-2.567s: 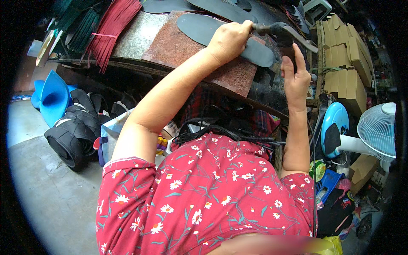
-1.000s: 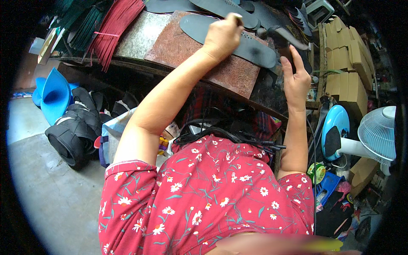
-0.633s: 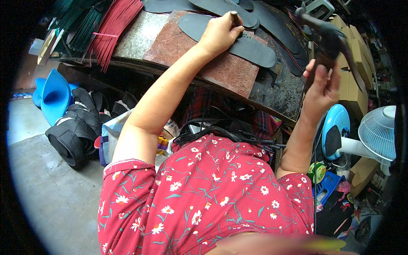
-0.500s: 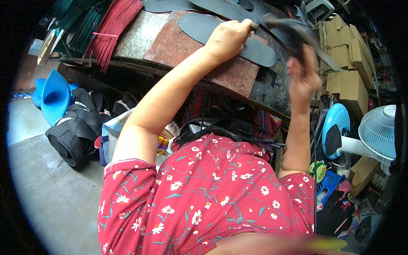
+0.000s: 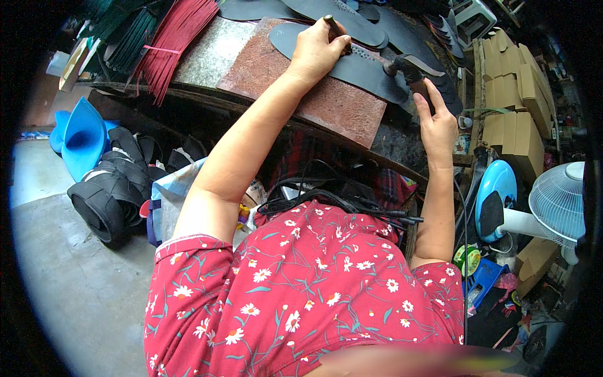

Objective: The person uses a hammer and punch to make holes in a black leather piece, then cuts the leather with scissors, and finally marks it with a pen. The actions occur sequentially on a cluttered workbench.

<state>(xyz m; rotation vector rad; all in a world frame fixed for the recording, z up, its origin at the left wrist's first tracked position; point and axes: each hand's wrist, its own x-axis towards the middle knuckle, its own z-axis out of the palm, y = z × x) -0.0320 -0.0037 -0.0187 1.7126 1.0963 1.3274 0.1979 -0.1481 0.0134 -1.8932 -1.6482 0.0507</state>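
A dark shoe sole (image 5: 370, 74) lies on a reddish-brown board (image 5: 251, 63) at the bench's near edge, small holes dotting its middle. Gripped upright in my left hand (image 5: 316, 55) is a short punch (image 5: 331, 24); its lower end, partly hidden by my fingers, is over the sole. My right hand (image 5: 438, 125) is closed around the dark handle of a hammer (image 5: 416, 81). The hammer's head is near the sole's right end, apart from the punch. A second perforated sole (image 5: 342, 22) lies just behind.
More dark soles (image 5: 411, 38) cover the back of the bench. Red strips (image 5: 173, 53) lie bundled at the left. Cardboard boxes (image 5: 512, 94) and a fan (image 5: 556, 201) stand at the right. Black rolls (image 5: 103, 198) sit on the floor. Cables (image 5: 339, 201) lie across my lap.
My left hand has shifted left along the sole with the punch. The hammer in my right hand, blurred by motion before, is now lower and sharp.
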